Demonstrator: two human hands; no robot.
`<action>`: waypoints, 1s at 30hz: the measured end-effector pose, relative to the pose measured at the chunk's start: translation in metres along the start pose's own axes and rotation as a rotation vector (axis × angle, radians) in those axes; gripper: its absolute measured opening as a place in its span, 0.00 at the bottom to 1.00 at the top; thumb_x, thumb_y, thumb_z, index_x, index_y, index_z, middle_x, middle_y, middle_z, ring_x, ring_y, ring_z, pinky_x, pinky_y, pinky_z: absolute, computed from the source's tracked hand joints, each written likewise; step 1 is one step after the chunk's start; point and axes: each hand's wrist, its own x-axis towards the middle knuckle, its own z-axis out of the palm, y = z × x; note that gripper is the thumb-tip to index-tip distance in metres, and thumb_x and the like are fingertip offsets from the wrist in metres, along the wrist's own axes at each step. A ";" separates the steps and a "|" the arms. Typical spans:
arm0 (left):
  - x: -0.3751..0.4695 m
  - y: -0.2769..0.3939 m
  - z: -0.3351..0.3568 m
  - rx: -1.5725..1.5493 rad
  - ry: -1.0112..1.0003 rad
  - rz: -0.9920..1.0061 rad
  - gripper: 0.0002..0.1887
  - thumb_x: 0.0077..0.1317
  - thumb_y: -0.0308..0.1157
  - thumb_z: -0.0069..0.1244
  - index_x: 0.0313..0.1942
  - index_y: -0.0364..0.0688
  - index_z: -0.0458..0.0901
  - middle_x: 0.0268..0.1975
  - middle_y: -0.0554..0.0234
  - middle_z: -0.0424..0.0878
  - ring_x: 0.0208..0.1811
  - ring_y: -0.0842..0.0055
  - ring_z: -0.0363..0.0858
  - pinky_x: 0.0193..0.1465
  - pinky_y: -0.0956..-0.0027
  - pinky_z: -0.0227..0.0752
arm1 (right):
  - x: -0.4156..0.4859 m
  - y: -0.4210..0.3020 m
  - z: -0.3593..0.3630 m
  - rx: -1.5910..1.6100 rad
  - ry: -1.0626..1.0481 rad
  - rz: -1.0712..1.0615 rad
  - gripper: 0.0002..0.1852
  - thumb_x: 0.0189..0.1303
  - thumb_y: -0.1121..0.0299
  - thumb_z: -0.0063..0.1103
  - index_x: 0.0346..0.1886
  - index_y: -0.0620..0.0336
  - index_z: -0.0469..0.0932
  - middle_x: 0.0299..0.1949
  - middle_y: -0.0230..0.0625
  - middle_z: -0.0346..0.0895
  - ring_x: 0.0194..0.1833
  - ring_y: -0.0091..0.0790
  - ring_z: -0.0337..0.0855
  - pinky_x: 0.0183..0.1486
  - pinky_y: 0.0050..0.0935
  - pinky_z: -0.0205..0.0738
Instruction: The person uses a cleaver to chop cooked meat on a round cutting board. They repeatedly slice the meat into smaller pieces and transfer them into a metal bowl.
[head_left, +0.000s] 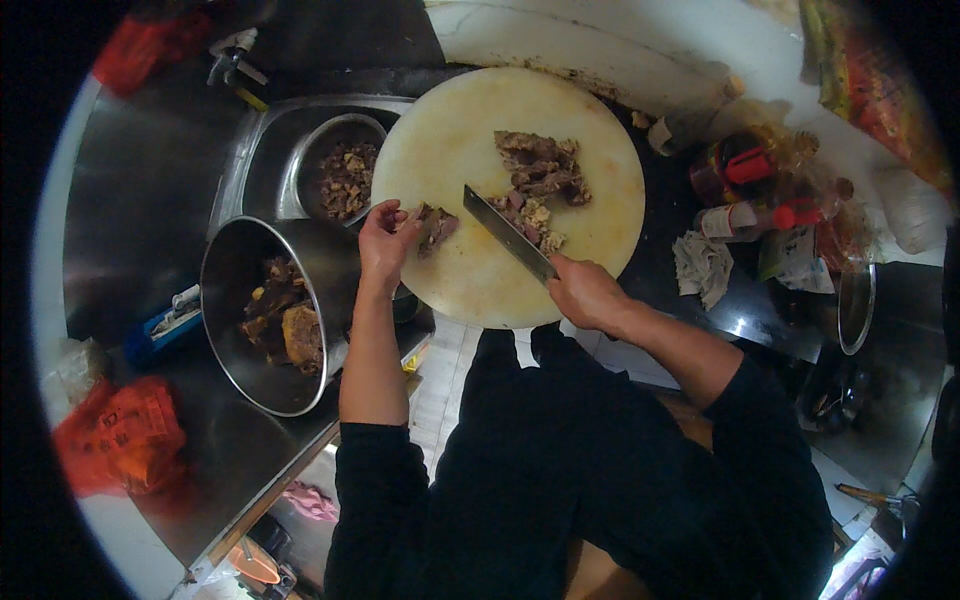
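A round, pale cutting board (450, 150) lies before me. My right hand (589, 292) grips the handle of a cleaver (506, 232), its blade slanting across the board beside a heap of chopped meat (532, 221). Larger pieces of cooked meat (544, 165) lie above that heap. At the board's left edge is my left hand (390, 236), fingers curled, next to a small piece of meat (436, 230); whether the fingertips pinch it or anything else is unclear.
A metal bowl of chopped meat (349, 176) sits in the sink (255, 165). Left of my forearm stands a large steel pot (326, 352) with meat chunks. Bottles (731, 221), crumpled paper (703, 266) and packets are at right. A red plastic bag (124, 435) lies lower left.
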 end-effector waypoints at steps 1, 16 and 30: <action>-0.002 -0.005 0.001 0.083 0.042 0.039 0.32 0.56 0.28 0.70 0.60 0.34 0.76 0.48 0.60 0.82 0.46 0.74 0.81 0.52 0.68 0.78 | 0.000 0.001 0.000 0.002 -0.001 -0.004 0.14 0.68 0.63 0.52 0.46 0.66 0.73 0.36 0.62 0.82 0.41 0.69 0.82 0.47 0.60 0.74; -0.034 -0.012 0.041 0.192 -0.080 0.289 0.22 0.52 0.26 0.67 0.49 0.40 0.83 0.53 0.53 0.84 0.53 0.51 0.78 0.59 0.56 0.74 | 0.012 -0.006 -0.001 -0.010 0.027 -0.028 0.13 0.68 0.64 0.53 0.44 0.67 0.73 0.34 0.62 0.81 0.40 0.70 0.82 0.46 0.61 0.73; -0.050 -0.013 0.051 0.422 0.044 0.594 0.17 0.59 0.30 0.66 0.49 0.38 0.85 0.57 0.46 0.81 0.58 0.51 0.78 0.61 0.56 0.75 | 0.014 -0.017 -0.004 -0.067 0.074 -0.105 0.12 0.68 0.65 0.52 0.45 0.65 0.72 0.33 0.62 0.81 0.38 0.69 0.82 0.44 0.63 0.74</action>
